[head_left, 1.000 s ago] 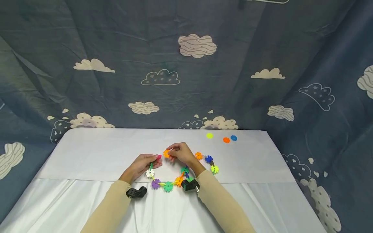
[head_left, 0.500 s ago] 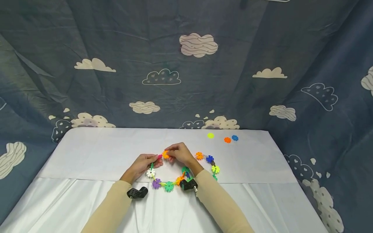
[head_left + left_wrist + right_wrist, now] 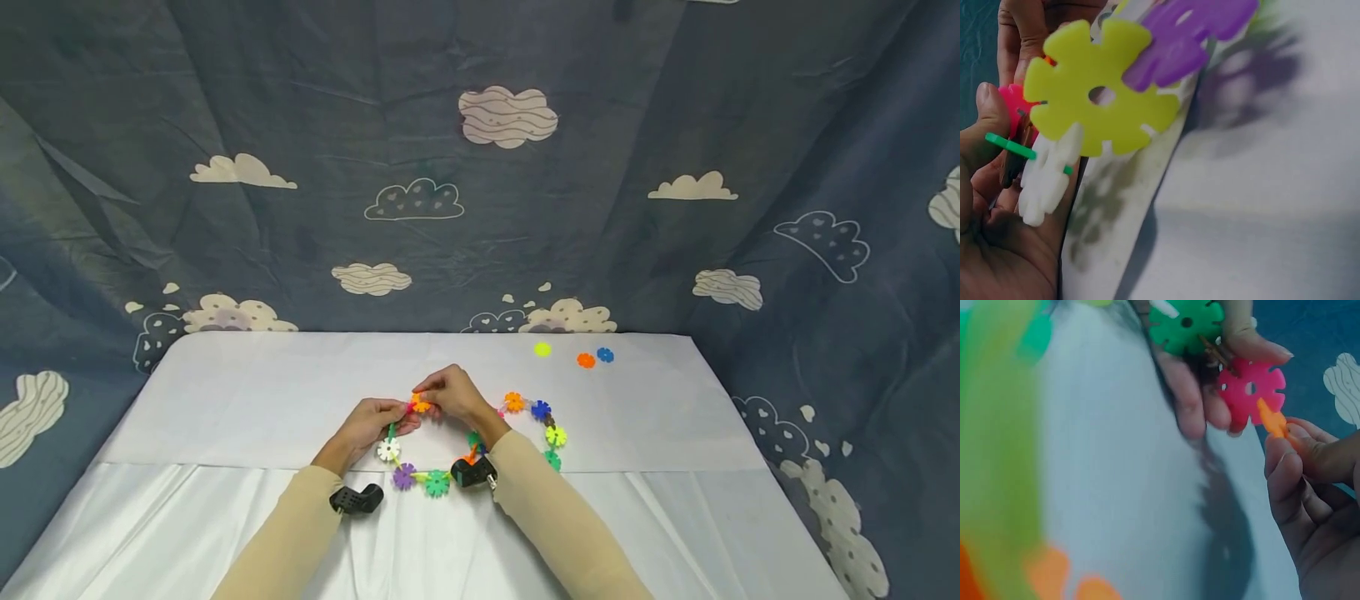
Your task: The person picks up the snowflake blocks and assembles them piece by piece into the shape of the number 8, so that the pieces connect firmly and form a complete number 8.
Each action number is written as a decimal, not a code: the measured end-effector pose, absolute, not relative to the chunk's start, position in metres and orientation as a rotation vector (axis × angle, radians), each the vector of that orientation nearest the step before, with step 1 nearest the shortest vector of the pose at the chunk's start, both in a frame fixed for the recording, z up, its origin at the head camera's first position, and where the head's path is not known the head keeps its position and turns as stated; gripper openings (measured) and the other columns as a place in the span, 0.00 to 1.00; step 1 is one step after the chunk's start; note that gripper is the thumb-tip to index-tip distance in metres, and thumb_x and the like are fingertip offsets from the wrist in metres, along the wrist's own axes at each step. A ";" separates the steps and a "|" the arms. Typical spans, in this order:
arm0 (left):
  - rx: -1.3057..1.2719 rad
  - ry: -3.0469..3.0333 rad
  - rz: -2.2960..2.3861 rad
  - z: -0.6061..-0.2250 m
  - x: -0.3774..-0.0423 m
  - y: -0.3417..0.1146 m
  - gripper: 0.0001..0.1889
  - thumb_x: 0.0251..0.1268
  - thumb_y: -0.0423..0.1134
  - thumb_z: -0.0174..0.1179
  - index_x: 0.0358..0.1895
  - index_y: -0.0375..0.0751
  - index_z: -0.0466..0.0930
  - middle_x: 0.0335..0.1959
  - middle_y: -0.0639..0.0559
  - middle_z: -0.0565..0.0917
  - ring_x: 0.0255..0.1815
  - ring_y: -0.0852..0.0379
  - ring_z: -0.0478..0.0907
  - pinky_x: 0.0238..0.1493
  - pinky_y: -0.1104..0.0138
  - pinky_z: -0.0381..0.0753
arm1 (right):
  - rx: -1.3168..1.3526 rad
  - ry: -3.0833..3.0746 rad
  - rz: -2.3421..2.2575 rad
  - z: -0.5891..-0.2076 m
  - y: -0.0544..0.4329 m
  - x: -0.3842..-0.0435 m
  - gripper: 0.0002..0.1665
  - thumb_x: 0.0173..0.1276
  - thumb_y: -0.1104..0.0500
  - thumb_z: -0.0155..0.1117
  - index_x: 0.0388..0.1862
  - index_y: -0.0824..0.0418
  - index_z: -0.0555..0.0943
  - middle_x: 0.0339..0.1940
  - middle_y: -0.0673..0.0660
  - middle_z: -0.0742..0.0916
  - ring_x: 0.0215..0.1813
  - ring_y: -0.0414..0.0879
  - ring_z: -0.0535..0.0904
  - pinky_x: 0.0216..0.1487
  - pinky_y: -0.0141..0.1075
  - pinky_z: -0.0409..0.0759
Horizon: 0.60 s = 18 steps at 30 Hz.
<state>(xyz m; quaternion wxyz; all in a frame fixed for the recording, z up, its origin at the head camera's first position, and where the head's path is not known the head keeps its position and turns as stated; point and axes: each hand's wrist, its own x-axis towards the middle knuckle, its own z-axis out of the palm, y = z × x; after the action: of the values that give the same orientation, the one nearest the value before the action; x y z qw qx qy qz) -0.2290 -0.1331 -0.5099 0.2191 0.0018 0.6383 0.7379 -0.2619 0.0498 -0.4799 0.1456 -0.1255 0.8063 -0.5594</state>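
Observation:
My left hand (image 3: 369, 427) pinches a pink snowflake disc (image 3: 1250, 387) at the end of a chain of slotted plastic discs. Between the thumb and fingers of my right hand (image 3: 454, 395) is an orange snowflake disc (image 3: 1274, 421), its edge at a slot of the pink one. Down from the left hand the chain runs through a green disc (image 3: 1182, 326), a white disc (image 3: 1047, 178), a yellow disc (image 3: 1085, 115) and a purple disc (image 3: 403, 477). It curves along a light green disc (image 3: 437, 483) toward the right wrist, where the black wrist camera hides part.
Right of the right forearm lies more of the linked discs, among them an orange disc (image 3: 513, 402), a blue disc (image 3: 541, 410) and a yellow disc (image 3: 556, 436). Several loose discs, including a lime disc (image 3: 542, 349), lie at the back of the white table (image 3: 300, 367).
My right hand has moved left with the orange disc, closing the gap to the pink disc. The left hand stays nearly in place.

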 end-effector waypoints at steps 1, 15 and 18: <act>0.005 1.763 2.039 -0.511 -0.229 -0.132 0.16 0.75 0.29 0.46 0.53 0.14 0.69 0.36 0.41 0.86 0.37 0.57 0.84 0.45 0.67 0.83 | -0.362 2.330 -1.588 -0.480 0.050 -0.261 0.07 0.65 0.73 0.61 0.39 0.74 0.85 0.26 0.62 0.87 0.14 0.40 0.73 0.17 0.28 0.74; -0.052 1.702 2.029 -0.504 -0.227 -0.133 0.19 0.76 0.36 0.48 0.60 0.23 0.65 0.39 0.41 0.86 0.41 0.54 0.85 0.45 0.67 0.83 | -0.032 2.599 -1.660 -0.469 0.162 -0.285 0.21 0.64 0.63 0.67 0.56 0.68 0.79 0.42 0.65 0.84 0.32 0.59 0.80 0.27 0.36 0.81; -0.096 1.717 2.013 -0.501 -0.229 -0.132 0.18 0.76 0.36 0.47 0.58 0.24 0.67 0.37 0.41 0.86 0.37 0.56 0.85 0.41 0.69 0.84 | 0.300 2.739 -1.572 -0.479 0.209 -0.292 0.20 0.65 0.60 0.67 0.55 0.65 0.80 0.45 0.65 0.82 0.39 0.55 0.79 0.34 0.37 0.80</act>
<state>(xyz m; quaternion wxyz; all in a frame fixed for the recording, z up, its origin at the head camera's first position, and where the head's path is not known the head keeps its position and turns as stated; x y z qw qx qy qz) -0.2294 -0.1324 -0.5011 0.2445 -0.0353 0.6290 0.7371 -0.2921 0.2093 -0.4785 -0.0157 0.0947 0.8633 -0.4955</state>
